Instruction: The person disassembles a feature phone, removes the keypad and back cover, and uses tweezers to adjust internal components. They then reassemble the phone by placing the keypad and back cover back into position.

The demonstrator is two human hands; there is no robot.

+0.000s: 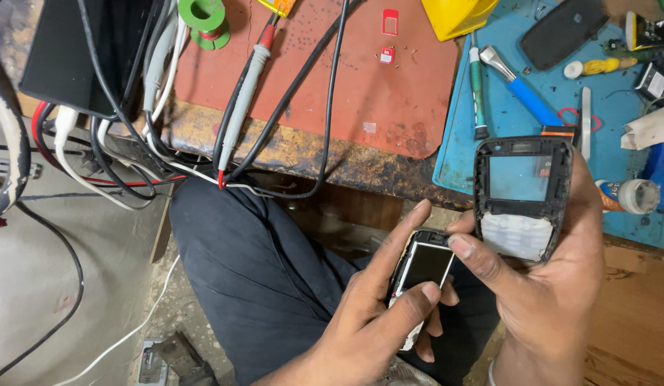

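Observation:
My left hand point(371, 307) grips a small phone body point(422, 270) with a dark screen, thumb pressed across its lower part. My right hand point(553, 279) holds the phone's detached black front frame point(521, 196), upright, with a clear window above and a white keypad sheet below. The right index finger touches the top edge of the phone body. Both hands are over my lap, just below the workbench edge.
A red mat point(332, 78) and a blue mat point(603, 107) lie on the worn bench. On them are screwdrivers point(478, 89), a blue-handled tool point(521, 89), tweezers, small red card pieces, a yellow container point(457, 14), a solder spool point(203, 18). Cables and probes point(239, 107) hang at left.

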